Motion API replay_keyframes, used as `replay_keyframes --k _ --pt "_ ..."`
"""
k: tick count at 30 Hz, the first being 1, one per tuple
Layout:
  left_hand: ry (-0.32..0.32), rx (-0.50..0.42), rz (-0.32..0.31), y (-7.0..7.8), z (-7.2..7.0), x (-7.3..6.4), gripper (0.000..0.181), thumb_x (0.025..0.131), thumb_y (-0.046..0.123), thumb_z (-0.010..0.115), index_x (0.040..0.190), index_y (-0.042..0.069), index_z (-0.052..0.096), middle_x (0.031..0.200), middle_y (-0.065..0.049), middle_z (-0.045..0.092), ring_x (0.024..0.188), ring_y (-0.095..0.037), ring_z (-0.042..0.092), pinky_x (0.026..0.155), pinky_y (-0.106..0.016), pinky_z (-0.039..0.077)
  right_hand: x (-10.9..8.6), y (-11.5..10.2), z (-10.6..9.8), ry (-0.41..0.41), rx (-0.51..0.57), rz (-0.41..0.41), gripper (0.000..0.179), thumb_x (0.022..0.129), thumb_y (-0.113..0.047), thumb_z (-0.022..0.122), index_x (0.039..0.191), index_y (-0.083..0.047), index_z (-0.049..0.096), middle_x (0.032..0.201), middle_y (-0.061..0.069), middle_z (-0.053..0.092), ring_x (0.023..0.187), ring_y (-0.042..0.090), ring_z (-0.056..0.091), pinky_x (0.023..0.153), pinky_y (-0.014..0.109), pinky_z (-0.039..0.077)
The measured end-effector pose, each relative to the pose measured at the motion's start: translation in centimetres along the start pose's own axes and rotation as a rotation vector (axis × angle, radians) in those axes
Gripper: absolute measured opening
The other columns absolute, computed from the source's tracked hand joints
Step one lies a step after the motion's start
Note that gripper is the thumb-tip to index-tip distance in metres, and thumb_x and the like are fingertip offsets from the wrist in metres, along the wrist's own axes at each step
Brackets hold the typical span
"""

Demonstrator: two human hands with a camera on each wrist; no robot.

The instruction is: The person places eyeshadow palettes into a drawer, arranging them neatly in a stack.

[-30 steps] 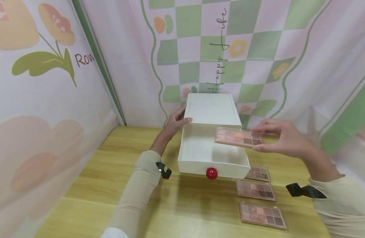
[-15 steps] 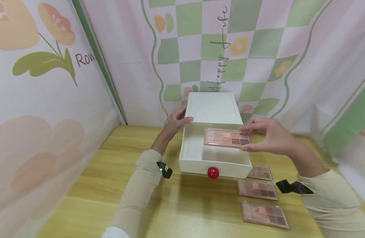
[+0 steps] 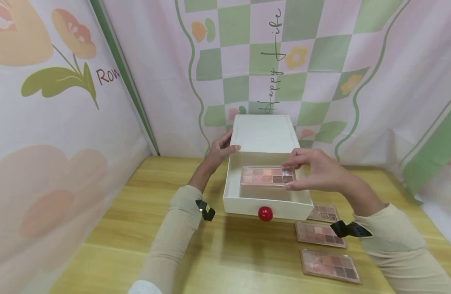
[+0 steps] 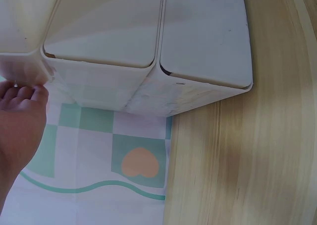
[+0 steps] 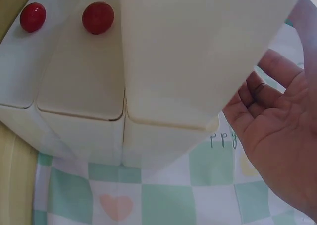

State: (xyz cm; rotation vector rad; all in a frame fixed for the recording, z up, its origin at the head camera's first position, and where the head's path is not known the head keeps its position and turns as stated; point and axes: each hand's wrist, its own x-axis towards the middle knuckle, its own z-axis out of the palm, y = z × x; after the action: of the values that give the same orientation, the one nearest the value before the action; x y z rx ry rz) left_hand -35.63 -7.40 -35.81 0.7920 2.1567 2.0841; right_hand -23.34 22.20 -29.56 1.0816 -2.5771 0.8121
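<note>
Right hand (image 3: 318,169) pinches the eyeshadow palette (image 3: 262,176) by its right end, long axis extending leftward across the open drawer (image 3: 241,204), floor contact unclear; left hand (image 3: 218,152), farther off, grips the white cabinet (image 3: 265,132).

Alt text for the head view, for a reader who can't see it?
A person's right hand pinches a flat, rectangular, pink-and-brown makeup palette over an open white drawer with a round red knob, while the left hand grips the white cabinet. Three similar palettes lie on the yellow wood-grain table, right of the knob.
</note>
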Motion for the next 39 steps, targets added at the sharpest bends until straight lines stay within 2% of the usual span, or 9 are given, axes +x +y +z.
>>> replay_keyframes --k 5,12,19,27,34,39 --pt "-0.002 -0.006 0.006 0.0 0.0 0.0 0.083 0.088 0.023 0.059 0.161 0.006 0.023 0.167 -0.019 0.03 0.149 -0.035 0.042 0.122 -0.044 0.04 0.9 0.1 0.9 -0.002 0.035 -0.007 0.038 0.068 -0.019 0.092 0.103 -0.012 0.08 0.086 -0.01 0.064 0.081 0.007 0.055 0.07 0.024 0.051" --pt "0.0 -0.005 0.006 0.0 0.1 -0.1 0.082 0.088 0.023 0.059 0.161 0.007 0.024 0.167 -0.018 0.03 0.149 -0.035 0.042 0.122 -0.045 0.04 1.6 0.0 2.0 -0.056 0.05 0.005 0.039 0.07 -0.023 0.09 0.105 -0.011 0.079 0.09 -0.008 0.068 0.087 0.008 0.061 0.074 0.027 0.055" --pt "0.005 0.009 0.007 0.2 0.2 0.0 0.084 0.088 0.024 0.06 0.161 0.007 0.023 0.167 -0.018 0.03 0.149 -0.035 0.042 0.122 -0.046 0.041 2.1 -0.7 2.4 -0.123 -0.017 0.044 0.043 0.071 -0.027 0.089 0.108 -0.007 0.078 0.092 -0.005 0.068 0.089 0.012 0.064 0.073 0.03 0.057" --pt "0.014 0.003 -0.002 0.1 0.2 -0.3 0.083 0.088 0.02 0.06 0.161 0.005 0.023 0.167 -0.019 0.029 0.149 -0.036 0.042 0.122 -0.043 0.041 2.7 -1.2 3.0 -0.186 -0.073 0.054 0.046 0.072 -0.03 0.089 0.11 -0.006 0.078 0.096 -0.002 0.069 0.088 0.012 0.062 0.07 0.023 0.052" --pt "0.024 0.01 0.003 0.2 0.3 -0.3 0.081 0.089 0.019 0.06 0.16 0.004 0.023 0.167 -0.02 0.027 0.15 -0.037 0.039 0.123 -0.043 0.039 2.9 -1.4 3.2 -0.246 -0.1 0.085 0.049 0.074 -0.03 0.089 0.112 -0.003 0.075 0.107 0.006 0.07 0.096 0.018 0.066 0.082 0.034 0.061" --pt "0.019 0.012 0.004 0.3 0.4 -0.3 0.08 0.09 0.018 0.059 0.16 0.005 0.023 0.167 -0.02 0.027 0.151 -0.037 0.039 0.123 -0.044 0.039 2.8 -1.7 3.3 -0.274 -0.152 0.095 0.049 0.074 -0.027 0.088 0.113 -0.001 0.075 0.112 0.01 0.07 0.099 0.022 0.068 0.088 0.04 0.063"
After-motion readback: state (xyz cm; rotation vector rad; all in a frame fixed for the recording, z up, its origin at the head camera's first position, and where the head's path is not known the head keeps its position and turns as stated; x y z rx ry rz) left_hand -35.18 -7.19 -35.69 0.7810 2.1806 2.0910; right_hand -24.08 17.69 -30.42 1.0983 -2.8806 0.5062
